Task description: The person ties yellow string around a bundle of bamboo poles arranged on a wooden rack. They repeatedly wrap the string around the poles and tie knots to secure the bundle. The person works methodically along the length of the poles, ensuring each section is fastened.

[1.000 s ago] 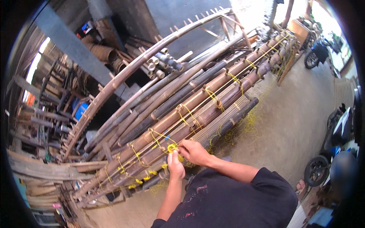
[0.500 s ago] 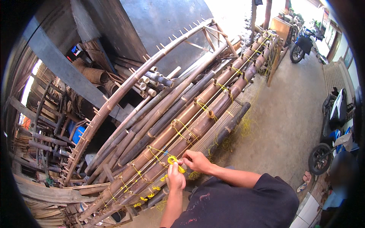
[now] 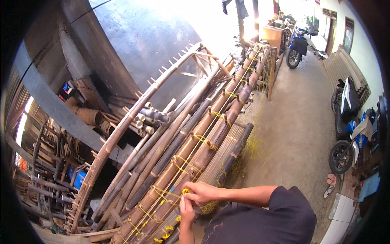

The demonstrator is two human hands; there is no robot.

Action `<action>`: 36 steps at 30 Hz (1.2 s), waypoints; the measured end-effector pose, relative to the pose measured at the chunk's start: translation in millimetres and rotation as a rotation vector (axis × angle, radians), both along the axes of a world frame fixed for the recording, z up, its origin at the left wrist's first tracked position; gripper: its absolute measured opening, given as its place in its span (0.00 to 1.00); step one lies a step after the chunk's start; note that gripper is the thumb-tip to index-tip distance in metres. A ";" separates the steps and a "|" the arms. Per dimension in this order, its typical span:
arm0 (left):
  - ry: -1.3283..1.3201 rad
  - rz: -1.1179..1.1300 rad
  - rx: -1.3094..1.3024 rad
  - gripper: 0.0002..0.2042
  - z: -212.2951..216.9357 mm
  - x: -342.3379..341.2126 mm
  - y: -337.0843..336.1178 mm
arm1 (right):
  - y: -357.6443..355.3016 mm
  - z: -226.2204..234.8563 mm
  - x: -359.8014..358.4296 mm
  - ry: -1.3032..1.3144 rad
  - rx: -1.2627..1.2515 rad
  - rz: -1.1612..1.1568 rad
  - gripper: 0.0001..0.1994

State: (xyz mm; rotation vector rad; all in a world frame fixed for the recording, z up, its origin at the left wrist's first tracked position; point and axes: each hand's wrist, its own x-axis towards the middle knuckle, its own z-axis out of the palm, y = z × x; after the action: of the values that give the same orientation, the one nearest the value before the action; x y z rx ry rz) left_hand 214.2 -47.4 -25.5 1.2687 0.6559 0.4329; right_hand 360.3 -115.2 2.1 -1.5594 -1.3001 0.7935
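A long bundle of brown bamboo poles (image 3: 211,134) lies slanted on a rack, bound at intervals with yellow cord (image 3: 185,190). My right hand (image 3: 202,192) reaches in from the right and pinches a loop of that cord against the nearest pole. Just below it, my left hand (image 3: 185,209) comes up from the lower edge, with its fingers closed on the same cord. The two hands touch at the knot. More yellow ties (image 3: 162,235) show lower on the poles.
A curved bamboo frame with pegs (image 3: 122,126) arches over the left side. Cut pole ends (image 3: 146,120) and a dark shed wall stand behind. Loose yellow cord (image 3: 252,148) lies on the concrete floor. Motorbikes (image 3: 345,134) are parked at the right, and one (image 3: 296,44) far off.
The view has swung, so the bundle now runs more steeply up the picture. Both hands stay together on the yellow cord, now lower in the picture.
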 end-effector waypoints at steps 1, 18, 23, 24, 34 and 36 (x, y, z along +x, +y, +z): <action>-0.043 -0.026 -0.009 0.12 1.7 3.4 0.3 | 4.0 -15.8 6.0 0.073 0.068 0.002 0.20; 0.266 -0.454 0.613 0.12 27.8 -21.7 20.2 | 10.5 -53.6 -9.0 1.389 -0.509 0.200 0.33; 0.075 -0.168 0.399 0.13 -33.3 -33.1 63.7 | 8.6 21.6 -14.1 0.604 -0.228 0.609 0.33; 0.104 -0.108 0.262 0.12 -37.6 -40.5 79.1 | 18.2 -21.0 -29.0 0.656 -0.146 0.602 0.33; 0.119 0.074 0.075 0.14 -16.7 -41.2 73.0 | 34.2 -17.0 -42.3 0.723 -0.014 0.433 0.26; 0.058 -0.038 0.147 0.10 6.5 -47.9 71.2 | 42.4 -51.0 -33.1 1.311 -0.243 0.249 0.27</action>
State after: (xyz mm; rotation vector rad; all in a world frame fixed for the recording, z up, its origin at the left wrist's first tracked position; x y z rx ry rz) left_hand 166.3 23.8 -19.0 1.4351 0.6569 0.4207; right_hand 327.2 -72.7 -48.9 -0.6777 -0.3938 1.7557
